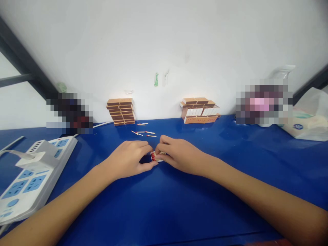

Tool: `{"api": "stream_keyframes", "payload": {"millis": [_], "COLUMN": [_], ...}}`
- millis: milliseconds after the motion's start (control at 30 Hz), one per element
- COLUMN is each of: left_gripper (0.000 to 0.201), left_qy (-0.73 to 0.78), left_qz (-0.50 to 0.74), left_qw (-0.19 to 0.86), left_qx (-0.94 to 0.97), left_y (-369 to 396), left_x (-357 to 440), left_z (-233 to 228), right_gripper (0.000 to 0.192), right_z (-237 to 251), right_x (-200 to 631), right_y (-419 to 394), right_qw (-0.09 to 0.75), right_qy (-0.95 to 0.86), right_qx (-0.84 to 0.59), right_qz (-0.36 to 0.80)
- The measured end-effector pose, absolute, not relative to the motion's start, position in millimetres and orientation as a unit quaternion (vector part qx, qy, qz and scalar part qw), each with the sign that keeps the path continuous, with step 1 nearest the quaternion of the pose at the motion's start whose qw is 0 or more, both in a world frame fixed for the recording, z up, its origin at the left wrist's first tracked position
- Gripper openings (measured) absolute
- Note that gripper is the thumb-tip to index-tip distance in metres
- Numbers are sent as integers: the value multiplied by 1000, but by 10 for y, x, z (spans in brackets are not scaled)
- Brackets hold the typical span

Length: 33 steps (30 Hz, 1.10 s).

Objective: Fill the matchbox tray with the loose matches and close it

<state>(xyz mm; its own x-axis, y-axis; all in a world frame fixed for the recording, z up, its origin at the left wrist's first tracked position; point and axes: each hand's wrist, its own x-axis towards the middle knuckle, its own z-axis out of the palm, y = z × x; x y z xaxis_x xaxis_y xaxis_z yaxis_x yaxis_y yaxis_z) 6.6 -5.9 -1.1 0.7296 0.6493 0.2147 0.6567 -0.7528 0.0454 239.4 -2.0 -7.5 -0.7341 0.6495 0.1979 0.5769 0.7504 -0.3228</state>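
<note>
Blue counter (pixel 164 205) fills the near field, both forearms resting on it. Left hand (pixel 130 159) and right hand (pixel 179 155) meet at centre, fingers pinched together around a small matchbox (pixel 156 156); red match heads show at its open end, between the thumbs. Judged step: seating matches in the tray, or sliding it shut; which one cannot be told. A next move would call for a light, even push so the heads stay aligned. Power strip (pixel 30 174) lies at the left edge. Beyond the hands, loose matches (pixel 145 132) lie scattered. Against the white wall stand two matchbox stacks, left stack (pixel 121 111) and right stack (pixel 200 110).
</note>
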Motion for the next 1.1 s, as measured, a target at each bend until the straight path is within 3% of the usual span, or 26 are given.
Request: {"api": "stream_keyframes", "payload": {"millis": [267, 500, 667, 800, 1100], "left_gripper": [30, 28, 27, 28, 28], "left_qy": [-355, -359, -361, -368, -390], "left_qz": [-101, -95, -92, -90, -100], "left_qw": [20, 5, 8, 19, 8], "left_qx": [-929, -928, -928, -925, -915], "left_y": [-65, -82, -80, -43, 12], "left_x": [64, 77, 72, 36, -11], "left_z": [-13, 13, 24, 33, 11], "right_gripper": [17, 12, 27, 13, 19], "right_z": [-48, -17, -104, -151, -138], "right_x": [2415, 2403, 2140, 1979, 2237], "right_y": [-11, 445, 858, 969, 768], "right_qw": [147, 224, 190, 146, 101], "right_qy": [-923, -875, -883, -876, -877], "right_qx": [-338, -415, -408, -436, -454], "right_qz": [113, 112, 135, 145, 122]}}
